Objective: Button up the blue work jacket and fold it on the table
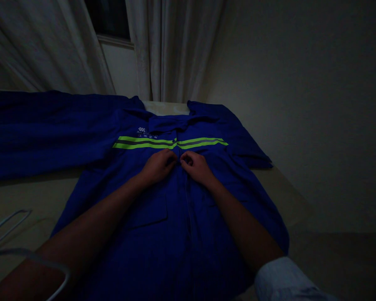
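Observation:
A blue work jacket [150, 251] lies spread out, front side up, with its collar at the far end. Yellow-green reflective stripes [144, 143] cross its chest, and a white printed logo sits above them on the left. Just below the stripes, my left hand [161, 164] pinches the jacket's front edge with bent fingers. Close beside it, my right hand [196, 165] curls thumb to finger on the other front edge. Both hands meet at the front opening, which runs down toward me. Any button between the fingertips is too dark and small to make out.
The jacket lies on a pale table [282, 192]. A white wire loop [28, 253], perhaps a hanger, shows at the lower left. Light curtains [178, 50] hang behind the table, and a plain wall [301, 104] stands at the right.

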Available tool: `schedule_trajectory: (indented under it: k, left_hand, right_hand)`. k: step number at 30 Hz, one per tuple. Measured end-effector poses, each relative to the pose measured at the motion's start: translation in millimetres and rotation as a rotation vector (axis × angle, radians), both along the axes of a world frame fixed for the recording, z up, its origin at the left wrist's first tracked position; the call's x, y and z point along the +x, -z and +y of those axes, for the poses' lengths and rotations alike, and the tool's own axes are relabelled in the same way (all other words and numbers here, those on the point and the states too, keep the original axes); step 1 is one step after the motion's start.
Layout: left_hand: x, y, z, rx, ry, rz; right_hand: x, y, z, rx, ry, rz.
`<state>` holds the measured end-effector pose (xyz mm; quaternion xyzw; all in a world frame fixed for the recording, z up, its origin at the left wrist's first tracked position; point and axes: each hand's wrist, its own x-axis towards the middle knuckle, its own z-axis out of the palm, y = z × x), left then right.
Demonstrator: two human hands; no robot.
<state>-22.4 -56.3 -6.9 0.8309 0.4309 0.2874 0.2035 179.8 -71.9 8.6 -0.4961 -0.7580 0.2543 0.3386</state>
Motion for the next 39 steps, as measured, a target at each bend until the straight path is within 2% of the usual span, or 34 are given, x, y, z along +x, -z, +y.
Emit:
schedule_trajectory:
  k: [6,16,26,31,39]
  left_hand:
    - [2,-0.8,-3,0.062,-0.004,-0.040]
    - [5,-6.7,-3,0.002,-0.083,-0.070]
    - [-2,-2.4,10,-0.244,0.064,-0.431]
    - [-1,-5.3,6,-0.178,0.093,-0.409]
    - [1,-9.7,-5,-0.017,0.039,-0.273]
  right_hand:
    - [1,1.1,1,0.017,0.033,0.125]
    - [0,4.6,3,-0.164,0.027,0.284]
    - [-11,-6.8,-9,-0.012,0.162,0.221]
    - [-8,-5.2,-7,-0.019,0.169,0.233]
    - [-5,-2.0,-3,0.015,0.111,0.252]
